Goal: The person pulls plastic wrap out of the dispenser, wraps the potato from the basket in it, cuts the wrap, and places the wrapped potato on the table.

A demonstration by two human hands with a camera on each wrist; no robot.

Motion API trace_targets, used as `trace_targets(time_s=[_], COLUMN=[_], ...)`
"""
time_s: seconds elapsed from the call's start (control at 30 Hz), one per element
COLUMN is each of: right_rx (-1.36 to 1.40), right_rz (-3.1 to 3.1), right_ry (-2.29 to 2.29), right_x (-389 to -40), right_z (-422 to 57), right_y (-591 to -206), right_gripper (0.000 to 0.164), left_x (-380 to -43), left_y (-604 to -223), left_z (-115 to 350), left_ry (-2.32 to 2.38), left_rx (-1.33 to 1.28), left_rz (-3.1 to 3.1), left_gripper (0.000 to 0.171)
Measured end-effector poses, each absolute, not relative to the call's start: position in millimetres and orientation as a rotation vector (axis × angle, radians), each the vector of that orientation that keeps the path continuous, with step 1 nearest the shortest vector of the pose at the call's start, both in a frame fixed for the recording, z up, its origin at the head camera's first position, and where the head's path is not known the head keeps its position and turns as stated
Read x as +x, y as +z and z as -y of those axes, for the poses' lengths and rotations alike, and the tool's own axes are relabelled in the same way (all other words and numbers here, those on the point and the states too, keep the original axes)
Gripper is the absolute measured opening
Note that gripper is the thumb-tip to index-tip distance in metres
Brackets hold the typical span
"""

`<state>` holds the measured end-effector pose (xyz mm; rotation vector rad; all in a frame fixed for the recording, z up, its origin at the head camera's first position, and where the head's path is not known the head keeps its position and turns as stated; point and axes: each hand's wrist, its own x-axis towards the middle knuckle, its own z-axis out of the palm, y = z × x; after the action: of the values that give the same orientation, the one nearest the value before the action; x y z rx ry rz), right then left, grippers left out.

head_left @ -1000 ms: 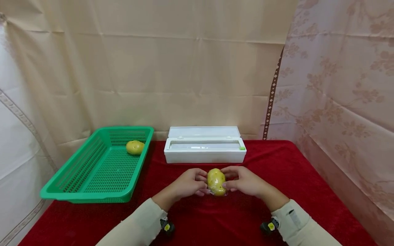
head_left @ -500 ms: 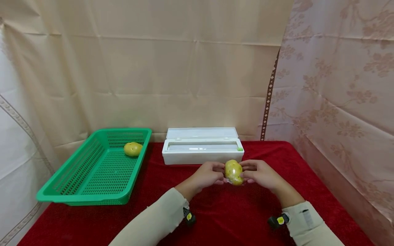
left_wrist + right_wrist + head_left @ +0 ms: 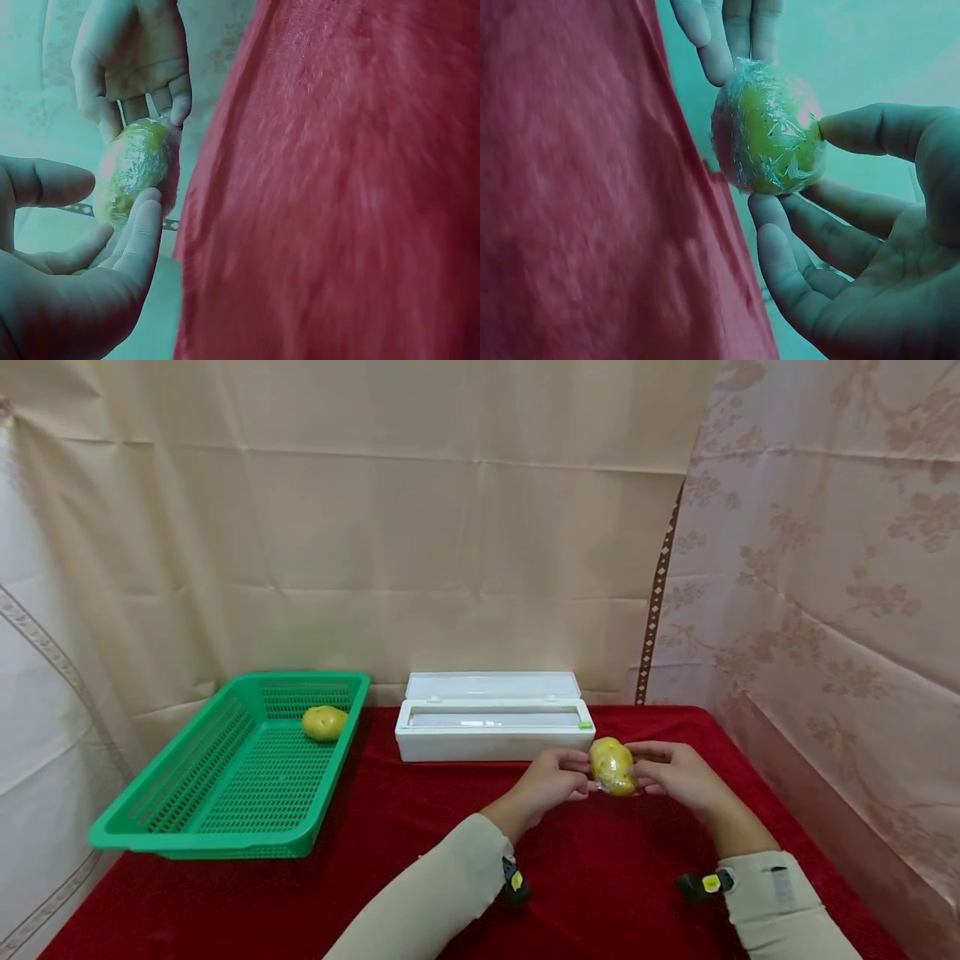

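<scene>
A yellow potato [image 3: 611, 767] wrapped in clear plastic film is held between both hands above the red cloth, right of centre in the head view. My left hand [image 3: 553, 781] holds its left side, fingertips against the film in the left wrist view, where the wrapped potato [image 3: 139, 165] shows glossy creases. From the right, my right hand [image 3: 678, 775] pinches it; the right wrist view has the thumb on one side of the potato [image 3: 769, 135] and fingers on the other. Behind the hands stands a white cling film box [image 3: 495, 743], its clear lid raised.
At the left is a green plastic basket [image 3: 202, 842] with one potato [image 3: 325, 723] near its far right corner. A red cloth [image 3: 585, 877] covers the table. Beige curtain [image 3: 450, 527] hangs behind, and a patterned curtain [image 3: 840, 610] along the right side.
Both hands have carried the wrapped potato to the right and farther from me, from in front of the box to beside its right end. Basket and box stay put.
</scene>
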<state>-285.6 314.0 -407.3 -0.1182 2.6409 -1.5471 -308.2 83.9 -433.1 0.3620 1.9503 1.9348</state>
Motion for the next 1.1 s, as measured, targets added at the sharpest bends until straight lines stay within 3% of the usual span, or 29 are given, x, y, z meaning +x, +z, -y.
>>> trace_targets(time_s=[0.47,1.1], right_rx=[0.144,0.181], right_rz=[-2.653,-2.589], right_ry=[-1.562,-1.544], right_x=[-297.1,-293.4], right_z=[-348.4,-360.8], right_y=[-420.8,-432.0], right_gripper=[0.058,0.058], left_x=[-307.2,-296.6], left_y=[-446.9,-447.5], left_z=[-131.9,-136.6], left_ry=[1.969,1.81], left_rx=[0.262,0.327], left_rz=[-1.948,-2.024], left_gripper=[0.029,0.035])
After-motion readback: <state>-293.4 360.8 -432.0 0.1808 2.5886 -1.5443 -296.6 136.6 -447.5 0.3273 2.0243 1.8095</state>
